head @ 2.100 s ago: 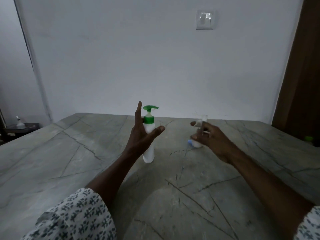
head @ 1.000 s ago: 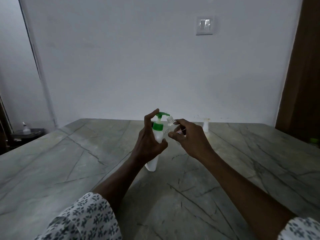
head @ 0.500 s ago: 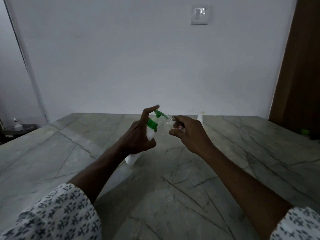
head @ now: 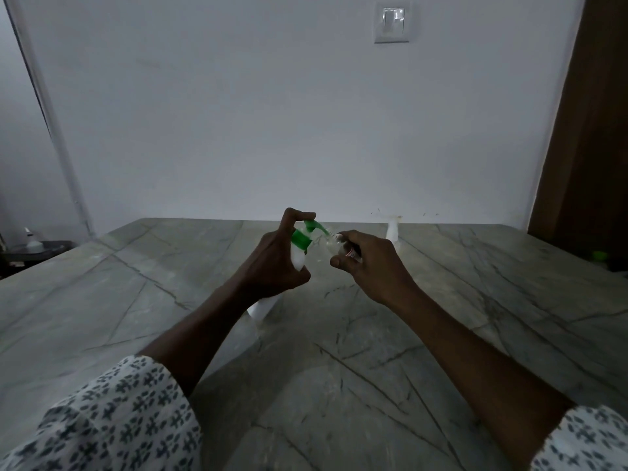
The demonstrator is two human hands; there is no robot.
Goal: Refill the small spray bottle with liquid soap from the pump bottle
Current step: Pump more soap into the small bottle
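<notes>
- Small spray bottle: a clear container held above the surface in the right hand, its open mouth tipped toward the pump spout. No sprayer top is on it.
- Pump bottle: white body, green collar and green pump head, tilted to the right, its base low near the surface; contact there cannot be confirmed. The spout tip sits at, or just beside, the small bottle's mouth.
- Left hand: grip clamped around the pump bottle's upper body, forefinger curled over the pump head as if to press it.
- Right hand: grip closed around the small spray bottle, fingers wrapped about its sides.
- Progress (judgement): the small bottle is opened and aligned with the spout, so preparation appears complete. Whether soap is flowing, and the fill level, are too small and dim to tell. Pumping to fill, then refitting the sprayer top, appear to remain.
- White item: stands upright on the far surface, well apart from the hands; possibly the removed sprayer top, though this is uncertain.
- Surface: grey-green stone with dark veins, otherwise bare near the hands.
- Room: dim; plain white wall with a switch plate, brown door at right, a low side stand at far left.
</notes>
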